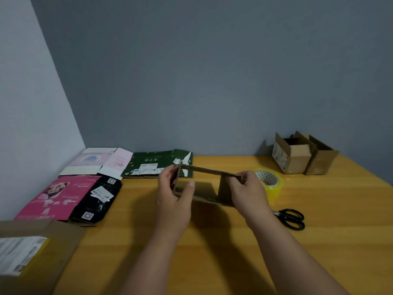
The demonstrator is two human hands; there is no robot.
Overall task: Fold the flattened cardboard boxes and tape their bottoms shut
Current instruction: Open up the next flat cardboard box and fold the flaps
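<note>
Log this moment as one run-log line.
step: opening brown box | hands: left, right both grip it above table | tape roll, scissors untouched | bottom: untaped

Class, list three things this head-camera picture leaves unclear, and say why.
- Brown box: its bottom flaps, hidden by its own walls and both hands.
- Tape roll: its near left side, behind the right hand.
- Shipping label: text blurred, cut by the left edge.
</note>
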